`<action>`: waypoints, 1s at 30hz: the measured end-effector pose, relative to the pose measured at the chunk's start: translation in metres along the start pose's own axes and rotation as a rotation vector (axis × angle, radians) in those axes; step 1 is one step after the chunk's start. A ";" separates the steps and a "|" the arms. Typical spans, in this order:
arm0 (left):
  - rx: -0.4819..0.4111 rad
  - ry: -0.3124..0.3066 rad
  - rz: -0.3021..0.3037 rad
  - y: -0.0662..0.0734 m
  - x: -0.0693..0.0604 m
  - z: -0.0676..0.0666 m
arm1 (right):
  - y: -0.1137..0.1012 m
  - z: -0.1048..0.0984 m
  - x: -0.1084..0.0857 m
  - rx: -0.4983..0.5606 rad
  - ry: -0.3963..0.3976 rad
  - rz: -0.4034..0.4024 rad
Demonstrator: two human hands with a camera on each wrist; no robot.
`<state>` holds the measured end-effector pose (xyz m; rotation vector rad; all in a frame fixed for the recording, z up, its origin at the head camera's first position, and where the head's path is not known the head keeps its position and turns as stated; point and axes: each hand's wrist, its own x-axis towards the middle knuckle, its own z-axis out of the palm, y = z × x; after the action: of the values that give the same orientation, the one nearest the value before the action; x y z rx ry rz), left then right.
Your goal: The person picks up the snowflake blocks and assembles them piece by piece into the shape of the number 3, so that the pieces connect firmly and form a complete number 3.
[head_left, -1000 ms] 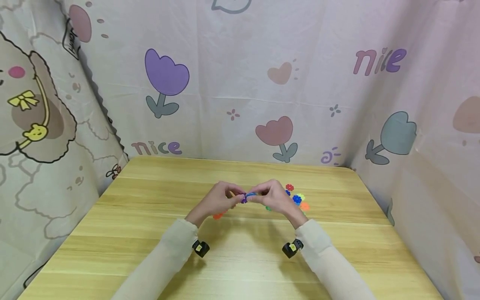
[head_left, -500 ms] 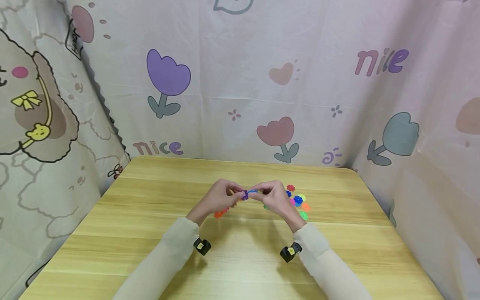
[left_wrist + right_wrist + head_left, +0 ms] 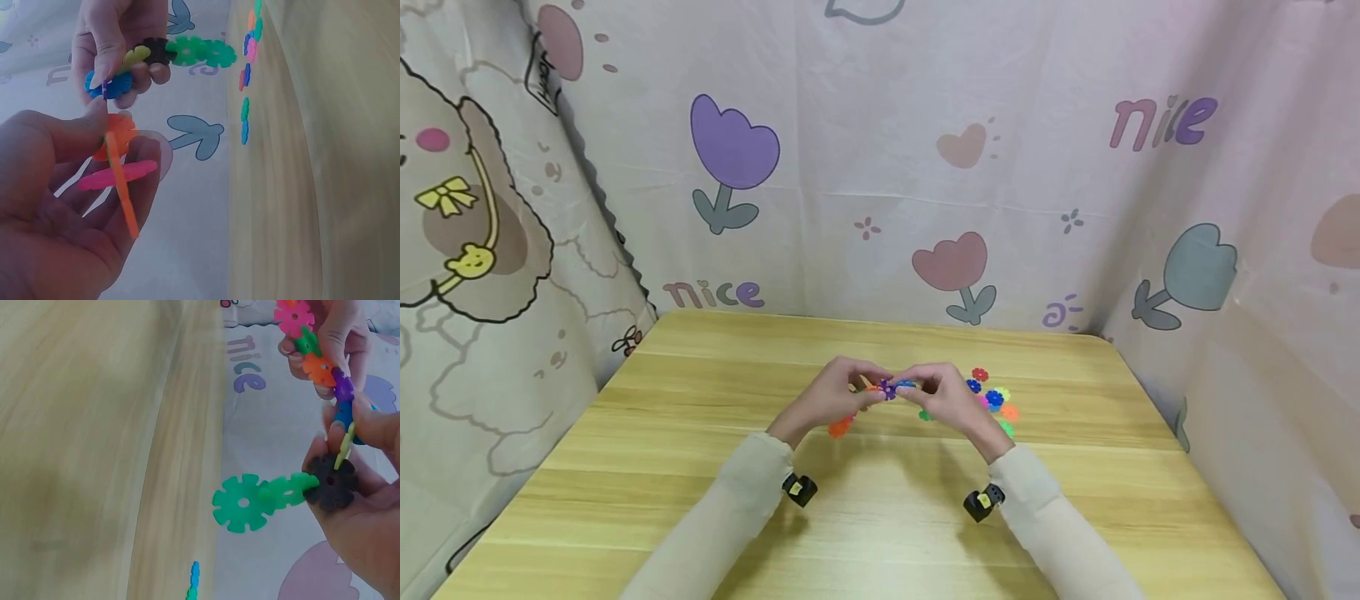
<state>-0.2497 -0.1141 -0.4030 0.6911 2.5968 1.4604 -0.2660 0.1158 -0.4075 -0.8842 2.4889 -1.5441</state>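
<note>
Both hands hold up a chain of notched plastic discs above the table. My left hand [image 3: 835,393] pinches the purple disc [image 3: 343,385]; orange [image 3: 319,369], green [image 3: 307,342] and pink [image 3: 294,317] discs trail from it by the palm. Thumb and fingers of my right hand [image 3: 946,396] grip the blue disc [image 3: 116,85], which meets the purple one. Beyond the blue come a yellow disc [image 3: 345,447], a black disc [image 3: 331,482] and green discs [image 3: 244,503], hanging out past the right hand.
Loose discs lie on the wooden table [image 3: 865,517] beside and behind the right hand, among them red [image 3: 980,375], dark blue [image 3: 994,397], orange [image 3: 1011,413] and green [image 3: 1007,429]. A printed curtain [image 3: 850,125] stands behind the table.
Both hands stay close together with the chain between them, shifting only slightly. The purple disc shows more fully between the fingertips than before.
</note>
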 end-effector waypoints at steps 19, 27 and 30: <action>-0.062 0.146 -0.132 -0.005 -0.002 0.000 | -0.001 -0.002 0.000 -0.200 0.026 0.092; -0.050 0.179 -0.127 -0.004 0.000 0.006 | -0.005 0.010 0.002 -0.187 0.046 0.080; -0.047 0.187 -0.122 -0.002 -0.001 0.006 | -0.007 0.013 0.004 -0.213 0.105 0.070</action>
<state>-0.2480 -0.1107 -0.4083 0.4009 2.6733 1.6136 -0.2617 0.1012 -0.4074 -0.7489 2.7673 -1.3571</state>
